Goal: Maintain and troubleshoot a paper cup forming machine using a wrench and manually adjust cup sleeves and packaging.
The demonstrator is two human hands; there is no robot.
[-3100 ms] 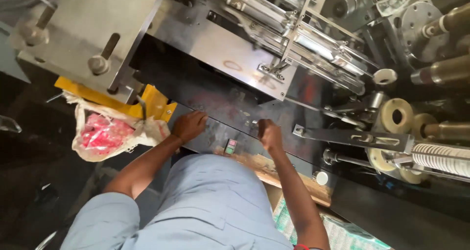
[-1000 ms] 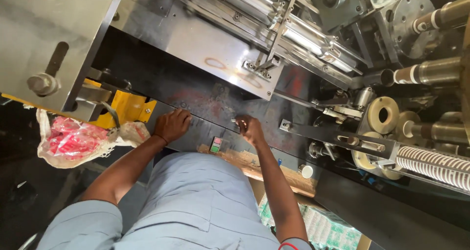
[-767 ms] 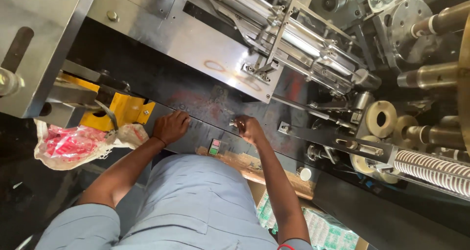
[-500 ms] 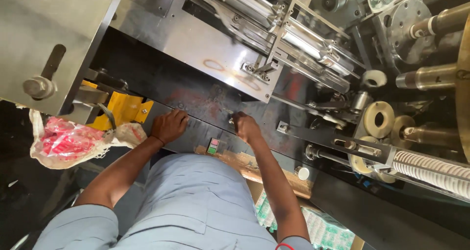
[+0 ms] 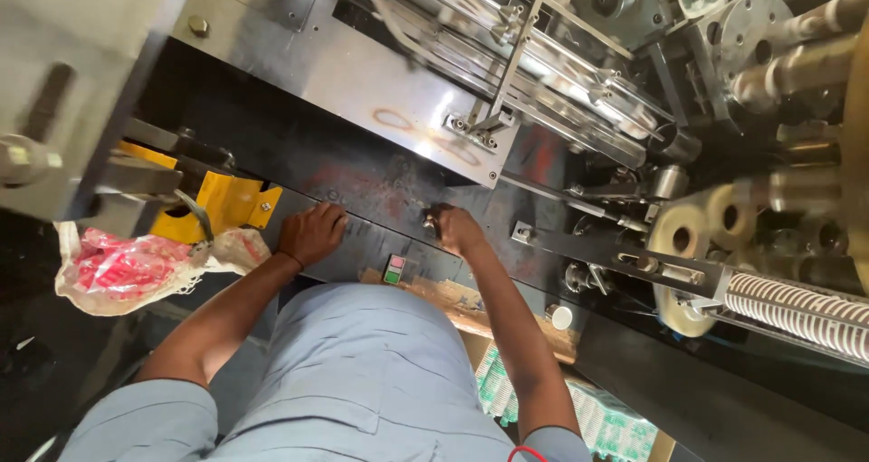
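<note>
Red-filled sack [image 5: 122, 267], tape rolls [image 5: 701, 231]

There is one view, from the person's head, looking steeply down past the blue shirt [image 5: 362, 371] onto the near edge of the machine [image 5: 398, 127]. It sits close, and both forearms run up from the bottom edge.

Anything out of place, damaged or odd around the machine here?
The steel plate above the hands carries brownish ring stains, and the dark panel under it looks scuffed and reddish. A white sack with red contents slumps beside the yellow bracket. Left hand and right hand rest on the ledge.
</note>
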